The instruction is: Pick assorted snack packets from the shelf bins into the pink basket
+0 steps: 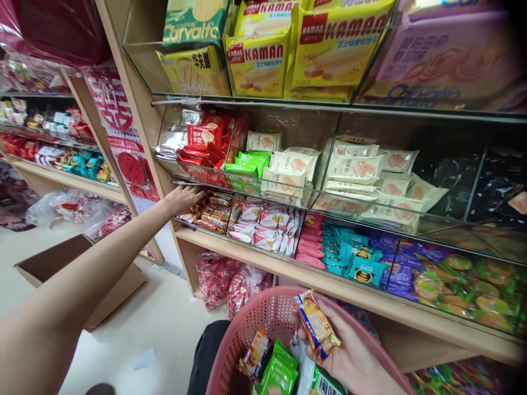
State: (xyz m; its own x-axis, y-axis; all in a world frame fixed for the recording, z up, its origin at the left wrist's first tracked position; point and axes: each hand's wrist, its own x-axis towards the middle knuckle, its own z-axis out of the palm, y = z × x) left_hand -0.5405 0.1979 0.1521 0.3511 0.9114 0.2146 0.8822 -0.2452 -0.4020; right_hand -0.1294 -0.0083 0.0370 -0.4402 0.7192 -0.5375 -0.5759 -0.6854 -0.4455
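My left hand [184,199] reaches into the left end of the lower shelf bin, over small orange-wrapped snacks [216,211]; its fingertips are partly hidden among them. Above the pink basket [224,343], my right hand [340,334] holds an orange and blue wrapped snack [315,323]. Inside the basket lie another orange-wrapped snack [257,354], green packets [280,367] and a green and white packet [325,382].
White and pink packets [267,225], teal packets [356,255] and purple packets [401,269] fill bins to the right. An open cardboard box [119,296] stands on the floor at left. Bagged red sweets [216,280] sit under the shelf.
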